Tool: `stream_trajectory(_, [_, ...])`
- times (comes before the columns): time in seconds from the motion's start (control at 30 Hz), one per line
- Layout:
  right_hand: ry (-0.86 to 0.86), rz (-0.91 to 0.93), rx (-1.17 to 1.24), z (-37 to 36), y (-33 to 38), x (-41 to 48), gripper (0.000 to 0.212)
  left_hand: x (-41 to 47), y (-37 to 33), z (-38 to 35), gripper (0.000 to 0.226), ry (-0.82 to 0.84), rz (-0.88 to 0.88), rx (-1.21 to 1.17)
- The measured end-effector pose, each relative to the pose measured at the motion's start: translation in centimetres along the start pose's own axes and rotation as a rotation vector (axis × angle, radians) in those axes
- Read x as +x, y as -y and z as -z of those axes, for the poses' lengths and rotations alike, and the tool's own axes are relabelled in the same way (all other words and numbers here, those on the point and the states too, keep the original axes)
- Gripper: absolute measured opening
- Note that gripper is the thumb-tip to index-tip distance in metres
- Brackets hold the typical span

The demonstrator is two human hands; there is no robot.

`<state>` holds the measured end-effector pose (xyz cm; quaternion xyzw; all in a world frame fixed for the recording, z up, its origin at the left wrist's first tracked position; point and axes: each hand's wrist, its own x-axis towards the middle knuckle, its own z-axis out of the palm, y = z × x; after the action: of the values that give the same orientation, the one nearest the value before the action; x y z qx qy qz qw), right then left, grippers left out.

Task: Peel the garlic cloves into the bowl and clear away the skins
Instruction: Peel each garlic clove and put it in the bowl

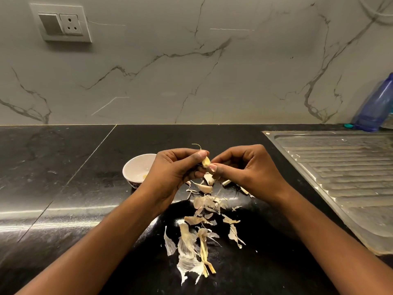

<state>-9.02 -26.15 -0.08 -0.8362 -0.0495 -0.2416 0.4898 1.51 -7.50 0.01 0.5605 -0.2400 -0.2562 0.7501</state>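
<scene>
Just right of the white bowl [136,167], garlic clove [205,161] pinched by left hand [170,173], its skin nipped by right hand [244,169] fingertips, loose skins [197,237] scattered below on black counter [63,167]

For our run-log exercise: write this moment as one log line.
step: peeling | left hand: holds garlic clove | right hand: picks at its skin | bowl: left of hands | skins: on counter

left hand [170,169] hides the bowl [136,165] rim's right part; blue bottle [376,107] cut off at right edge.
</scene>
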Motion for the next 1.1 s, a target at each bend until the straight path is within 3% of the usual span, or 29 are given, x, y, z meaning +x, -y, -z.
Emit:
stream_trajectory(0.27, [-0.014, 0.251, -0.263, -0.4, -0.5, -0.1, 0.017, 0.1, 0.4, -0.1, 0.018, -0.049, 0.004, 0.007])
stream_trajectory(0.6, [-0.058, 0.251, -0.315, -0.7, -0.7, -0.2, 0.008, -0.2, 1.0, -0.4, 0.011, -0.083, 0.019, 0.015])
stream_trajectory(0.83, [-0.065, -0.057, 0.101, -0.4, 0.0, -0.1, 0.016, -0.1, 0.3, -0.4, 0.016, -0.048, -0.061, -0.081])
stream_trajectory(0.93, [-0.006, -0.222, 0.276, -0.4, 0.5, 0.1, 0.023, -0.2, 0.3, -0.2, 0.019, -0.045, -0.119, -0.026])
stream_trajectory(1.1, [0.05, -0.364, 0.411, -0.8, 0.8, 0.1, 0.015, 0.0, 0.7, -0.1, 0.019, -0.037, -0.196, 0.054])
